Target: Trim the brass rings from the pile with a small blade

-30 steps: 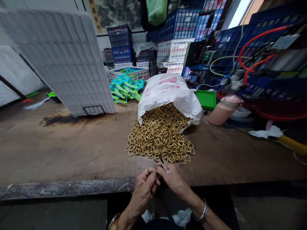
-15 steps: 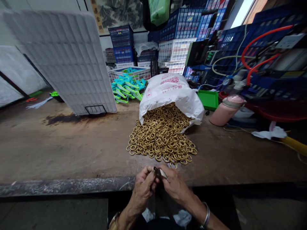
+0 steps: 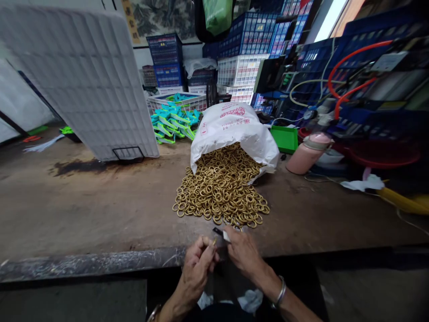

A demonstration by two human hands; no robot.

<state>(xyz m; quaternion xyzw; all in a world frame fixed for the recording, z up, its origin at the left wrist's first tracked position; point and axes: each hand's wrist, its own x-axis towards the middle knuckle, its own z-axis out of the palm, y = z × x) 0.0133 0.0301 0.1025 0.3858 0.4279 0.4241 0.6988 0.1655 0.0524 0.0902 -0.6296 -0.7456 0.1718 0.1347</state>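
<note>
My left hand (image 3: 197, 261) is closed in a pinch at the table's front edge. A gold-coloured ring (image 3: 214, 241) shows as a thin sliver between its thumb and finger, mostly hidden. Just right of it, my right hand (image 3: 246, 252) is wrapped round a small tool with a dark flat tip (image 3: 217, 231) and a white handle; its exact kind is not clear. The tool's tip points left, apart from the ring. Beyond both hands a heap of gold-coloured rings (image 3: 221, 197) spills from the mouth of a white sack (image 3: 231, 123).
A tall white ribbed panel (image 3: 100, 89) stands at left on the wooden table (image 3: 110, 214). Behind are green-and-turquoise plastic parts (image 3: 174, 120) and stacked crates (image 3: 246, 71). A green tray (image 3: 284, 139) and pink bottle (image 3: 308, 154) stand to the right.
My right hand has lifted the tool a little up and away from my left fingers, opening a gap. The ring's edge now shows in my left pinch. The whole view has shifted slightly.
</note>
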